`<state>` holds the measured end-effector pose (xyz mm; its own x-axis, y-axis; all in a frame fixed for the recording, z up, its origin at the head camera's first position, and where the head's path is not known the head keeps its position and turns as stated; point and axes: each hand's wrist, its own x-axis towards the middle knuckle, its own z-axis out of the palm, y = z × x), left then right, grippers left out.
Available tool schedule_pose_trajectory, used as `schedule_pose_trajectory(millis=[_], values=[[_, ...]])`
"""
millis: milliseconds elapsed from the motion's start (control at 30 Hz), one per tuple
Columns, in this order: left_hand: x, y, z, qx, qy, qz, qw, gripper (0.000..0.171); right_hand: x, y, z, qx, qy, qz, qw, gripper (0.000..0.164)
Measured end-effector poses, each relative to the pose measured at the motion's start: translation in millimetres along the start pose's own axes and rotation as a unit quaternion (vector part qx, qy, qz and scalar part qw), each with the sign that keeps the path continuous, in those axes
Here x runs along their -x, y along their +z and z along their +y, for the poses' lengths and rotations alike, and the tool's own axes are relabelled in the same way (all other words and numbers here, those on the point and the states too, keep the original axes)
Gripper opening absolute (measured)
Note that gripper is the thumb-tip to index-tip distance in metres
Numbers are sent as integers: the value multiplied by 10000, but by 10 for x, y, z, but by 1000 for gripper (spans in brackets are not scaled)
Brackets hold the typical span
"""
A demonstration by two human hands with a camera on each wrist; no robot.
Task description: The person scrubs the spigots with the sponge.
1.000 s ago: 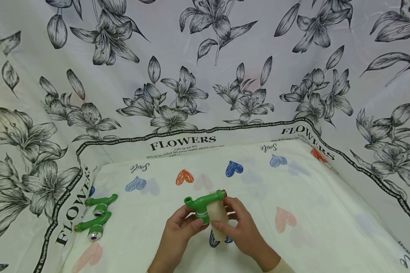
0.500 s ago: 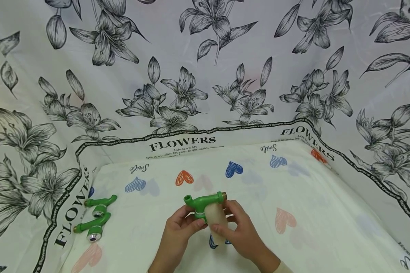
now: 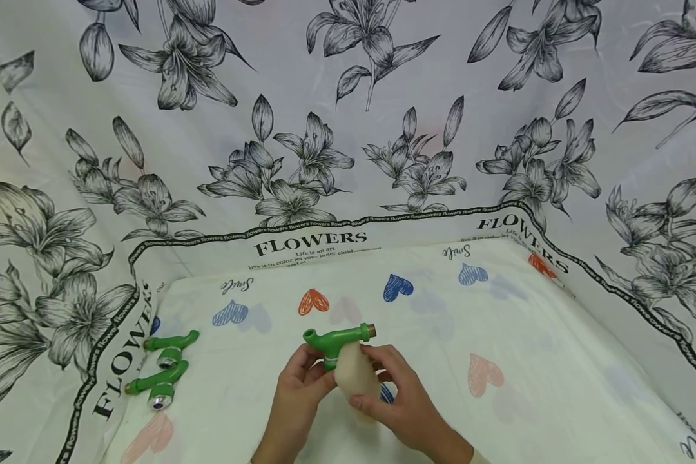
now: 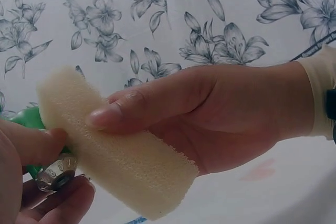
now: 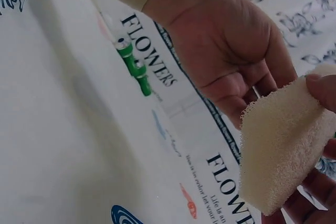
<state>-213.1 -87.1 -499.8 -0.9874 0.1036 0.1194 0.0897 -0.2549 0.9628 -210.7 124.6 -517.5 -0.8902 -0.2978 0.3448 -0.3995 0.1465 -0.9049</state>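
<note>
In the head view, my left hand [image 3: 304, 390] grips a green tap [image 3: 339, 336] by its lower body. The tap's spout points left and its brass threaded end points right. My right hand [image 3: 400, 396] holds a cream-coloured sponge [image 3: 355, 374] against the tap's near side, hiding part of the body. In the left wrist view, the right thumb presses on the flat of the porous sponge [image 4: 121, 150], and the tap's silvery end [image 4: 56, 172] shows between the left fingers. The right wrist view has the sponge [image 5: 283, 145] in front, covering most of the tap.
Two more green taps, a farther one [image 3: 171, 348] and a nearer one [image 3: 159, 385], lie close together at the table's left. A white cloth with printed hearts [image 3: 441, 412] covers the table. Flower-printed curtain [image 3: 348, 161] surrounds it at the back and sides.
The tap has shifted slightly left in the left hand's grip. The sponge has moved left with it and now covers more of the tap's lower body.
</note>
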Motion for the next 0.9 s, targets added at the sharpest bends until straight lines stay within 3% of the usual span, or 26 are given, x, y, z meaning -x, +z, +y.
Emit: schedule_pose_trajectory(millis=[133,267,467,667,900], values=[[-8,-12,-1,-53,-35,-36,10000,47,-4,3,10,121,-137,66,9998,61],[-3,-26,12,-85,-331,-160,9993,45,-21,-21,36,213,-184,171,9995,57],[22,-44,29,-102,-669,-491,9965,45,-50,-84,87,72,97,236,9996,58],[29,-39,39,-94,-673,-631,9957,49,-49,-92,115,-25,352,220,9991,62],[16,-13,41,-232,-610,-450,9969,44,-18,-58,96,-25,291,201,9994,60]])
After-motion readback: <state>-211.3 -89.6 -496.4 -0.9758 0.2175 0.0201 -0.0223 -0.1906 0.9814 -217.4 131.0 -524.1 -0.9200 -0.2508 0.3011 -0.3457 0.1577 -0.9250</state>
